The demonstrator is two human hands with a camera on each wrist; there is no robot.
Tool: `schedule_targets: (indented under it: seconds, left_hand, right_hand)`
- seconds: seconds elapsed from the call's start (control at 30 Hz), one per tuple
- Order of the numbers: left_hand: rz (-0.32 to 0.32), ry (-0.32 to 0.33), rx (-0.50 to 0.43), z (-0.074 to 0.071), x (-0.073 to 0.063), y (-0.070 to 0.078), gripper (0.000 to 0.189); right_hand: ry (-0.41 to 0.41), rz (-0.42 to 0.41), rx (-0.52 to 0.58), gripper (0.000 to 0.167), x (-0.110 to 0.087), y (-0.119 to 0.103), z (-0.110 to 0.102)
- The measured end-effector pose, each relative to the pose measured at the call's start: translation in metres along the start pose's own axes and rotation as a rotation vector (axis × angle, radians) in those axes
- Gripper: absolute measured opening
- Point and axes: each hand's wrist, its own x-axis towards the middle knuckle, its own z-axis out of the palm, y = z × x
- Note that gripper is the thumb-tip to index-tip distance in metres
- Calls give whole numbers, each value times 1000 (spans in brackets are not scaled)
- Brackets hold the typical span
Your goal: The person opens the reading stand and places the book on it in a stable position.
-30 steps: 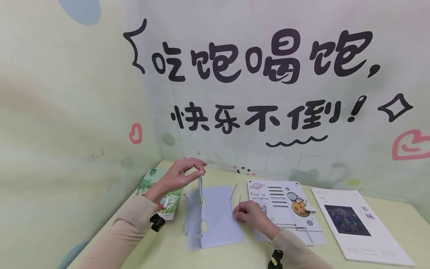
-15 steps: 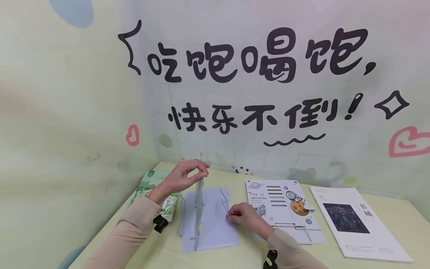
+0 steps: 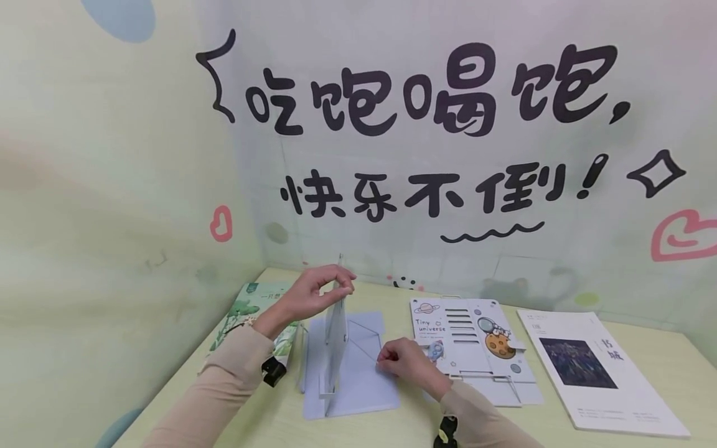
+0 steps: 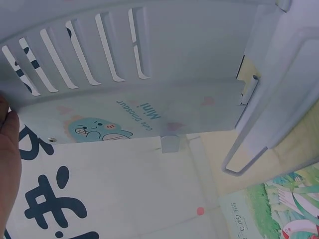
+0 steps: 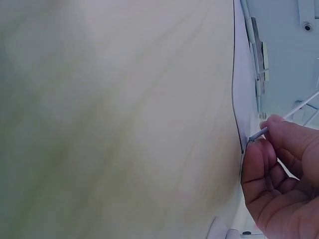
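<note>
A metal folding book stand has its pale base plate (image 3: pixel 366 382) on the table and its slotted panel (image 4: pixel 194 45) raised nearly upright, seen edge-on from the head. "Mini Cute Dinosaur" and a blue dinosaur are printed on the panel in the left wrist view. My left hand (image 3: pixel 318 291) pinches the panel's top edge between thumb and fingers. Low at the plate's right edge, my right hand (image 3: pixel 407 362) pinches a thin wire support (image 5: pixel 299 107) between thumb and forefinger. From there the wire slants back toward the panel. Its far end is partly hidden behind the panel.
Right of my right hand lies a second stand (image 3: pixel 470 336) with an astronaut print. Beyond it is a white magazine (image 3: pixel 599 373) with a dark picture. A green illustrated book (image 3: pixel 246 311) lies on the left, partly behind my left arm. Printed cloth (image 3: pixel 358 149) encloses the table.
The wire support has swung from standing up beside my right hand to leaning left toward the panel. My left hand and the panel's top have shifted slightly right; the right hand shifted slightly left.
</note>
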Motion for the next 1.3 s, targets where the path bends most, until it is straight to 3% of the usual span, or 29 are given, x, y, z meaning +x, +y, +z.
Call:
schedule_targets:
  seconds: [0.2, 0.5, 1.3]
  left_hand:
    - [5, -18, 9, 0, 6, 25, 9]
    - [16, -34, -2, 8, 13, 27, 6]
    - [39, -85, 17, 23, 17, 30, 6]
  right_hand:
    - [-16, 25, 19, 8, -2, -1, -1]
    - [-59, 85, 76, 9, -2, -1, -5]
    - [-72, 113, 159, 6, -4, -1, -1]
